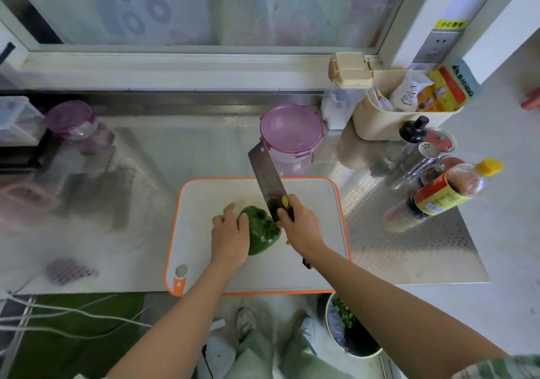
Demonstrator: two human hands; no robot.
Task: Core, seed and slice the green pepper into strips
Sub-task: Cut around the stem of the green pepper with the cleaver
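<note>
A whole green pepper (261, 231) lies on a white cutting board with an orange rim (315, 203) in the middle of the steel counter. My left hand (229, 234) curls over the pepper's left side and holds it down. My right hand (299, 225) grips the handle of a cleaver (266, 174). The blade points away from me, and its heel rests against the pepper's right end. The handle's tip sticks out below my right wrist.
A purple-lidded container (290, 136) stands just behind the board. Sauce bottles (438, 194), shakers and a cream bin of packets (403, 107) crowd the right. Another purple-lidded jar (74, 121) stands at the left. A bowl with green scraps (347, 329) sits on the floor beside my feet.
</note>
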